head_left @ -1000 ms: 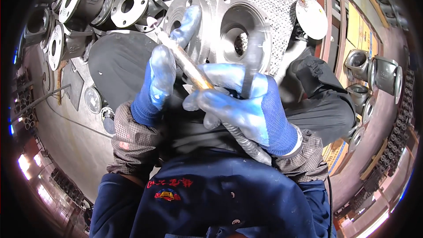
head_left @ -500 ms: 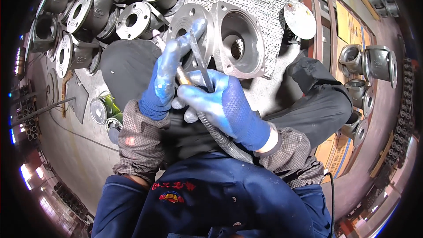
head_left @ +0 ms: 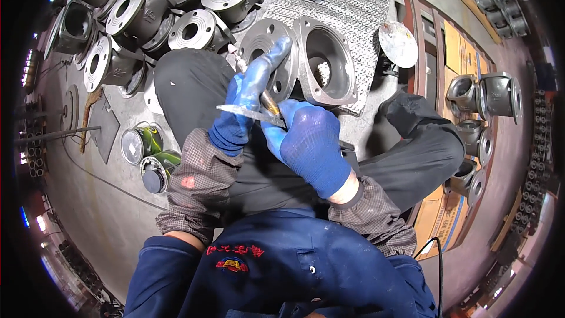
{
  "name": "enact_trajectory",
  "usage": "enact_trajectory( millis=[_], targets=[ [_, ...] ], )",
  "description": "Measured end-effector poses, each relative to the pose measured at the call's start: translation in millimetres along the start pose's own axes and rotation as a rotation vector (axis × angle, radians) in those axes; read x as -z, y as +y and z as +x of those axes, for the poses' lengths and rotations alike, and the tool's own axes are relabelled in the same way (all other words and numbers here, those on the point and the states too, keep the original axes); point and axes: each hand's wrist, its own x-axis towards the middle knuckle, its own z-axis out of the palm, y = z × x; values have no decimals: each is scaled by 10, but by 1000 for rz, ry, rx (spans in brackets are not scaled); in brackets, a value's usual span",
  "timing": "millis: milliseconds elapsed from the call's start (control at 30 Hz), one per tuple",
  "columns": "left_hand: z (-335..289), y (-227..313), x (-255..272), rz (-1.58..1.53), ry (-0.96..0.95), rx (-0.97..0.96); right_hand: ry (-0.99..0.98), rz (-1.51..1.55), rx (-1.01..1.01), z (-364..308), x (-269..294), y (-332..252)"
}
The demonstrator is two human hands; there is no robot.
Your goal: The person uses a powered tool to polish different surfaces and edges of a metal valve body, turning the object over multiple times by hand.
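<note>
My left hand [head_left: 250, 85], in a blue coated glove, closes around a slim rotary hand tool, one finger stretched out. The tool's pale pinkish tip [head_left: 233, 58] shows beyond that hand and its brass-coloured shaft [head_left: 269, 103] between both hands. My gloved right hand [head_left: 306, 135] is shut, fingers mostly hidden, at the end of a thin flat metal strip [head_left: 247, 114], which crosses in front of my left wrist. Just beyond my hands, a round grey flange [head_left: 279, 62] stands beside a cast metal valve body [head_left: 329, 62] with a wide bore and whitish material inside.
Several grey flanged castings [head_left: 191, 29] crowd the far left. A silvery textured mat [head_left: 359, 6] lies ahead, with a round pale disc [head_left: 398, 44] at its right. Green cans [head_left: 141, 144] stand left of my leg. More castings [head_left: 500, 97] rest on cardboard at right.
The strip has swung from near upright to nearly level, across my left wrist. My right hand has turned over it. A ribbed hose below my right hand is now hidden. The view has shifted slightly.
</note>
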Motion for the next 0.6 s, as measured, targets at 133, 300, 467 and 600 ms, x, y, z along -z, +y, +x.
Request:
enact_trajectory(
  millis=[133,300,467,600],
  targets=[
    [105,45,-94,-247,104,413,76,-76,39,-12,-15,31],
    [-28,312,-158,-323,5,141,-609,1089,-457,135,400,99],
    [-61,322,-127,-236,-11,110,-639,1175,-462,128,300,96],
    [-37,275,-124,-238,-5,155,-397,869,-459,63,72,128]
  ],
)
